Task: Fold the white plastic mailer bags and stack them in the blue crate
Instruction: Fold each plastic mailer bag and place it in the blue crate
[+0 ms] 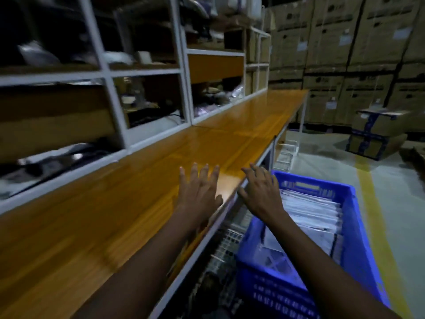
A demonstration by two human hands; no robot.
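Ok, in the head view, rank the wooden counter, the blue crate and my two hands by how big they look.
1. the wooden counter, spanning most of the frame
2. the blue crate, at lower right
3. the left hand and the right hand: they look about alike, so no ranking between them

We note long bench: glossy orange-brown wood top, white metal frame, running from lower left of frame to upper centre. White shelf rack stands on bench's back edge, left half of frame, compartments holding dark blurred items. Left hand spread flat over bench top near front edge, centre; contact unclear to us. Grey floor at right carries yellow stripe, taped cardboard boxes upper right, white wire basket beside bench leg.
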